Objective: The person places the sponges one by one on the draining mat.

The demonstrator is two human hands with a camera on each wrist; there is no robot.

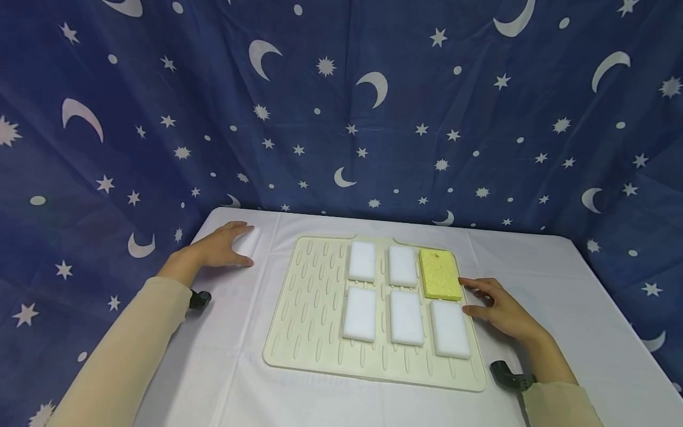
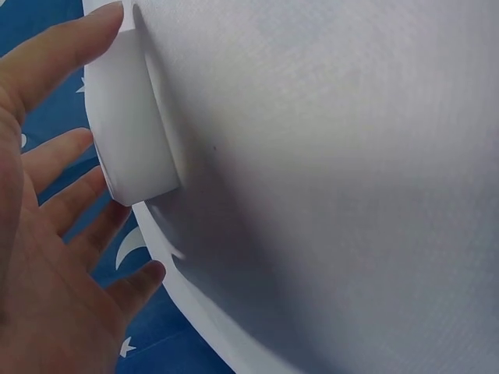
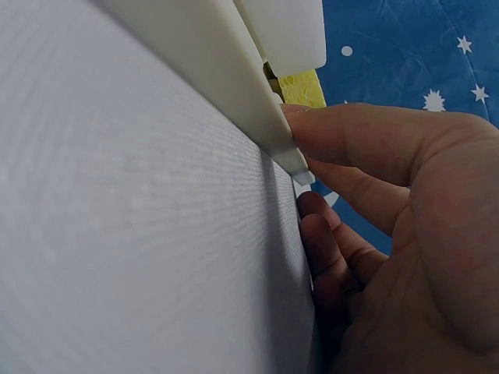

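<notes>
My left hand (image 1: pixel 221 244) is at the table's far left, around a white sponge block (image 1: pixel 248 244) that lies on the cloth. In the left wrist view the thumb touches or nearly touches one end of this block (image 2: pixel 134 117); the other fingers are spread along its side. To the right is a cream ribbed mat (image 1: pixel 315 296) bearing several white sponges (image 1: pixel 407 318) and a yellow sponge (image 1: pixel 440 274). My right hand (image 1: pixel 501 311) is at the mat's right edge, its index finger by the yellow sponge. In the right wrist view the thumb meets the mat's rim (image 3: pixel 273 128).
A white cloth (image 1: pixel 539 273) covers the table under the mat. Behind it hangs a blue curtain (image 1: pixel 341 148) with moons and stars. The sponges stand in two rows on the mat's middle and right; its left part shows bare ribs.
</notes>
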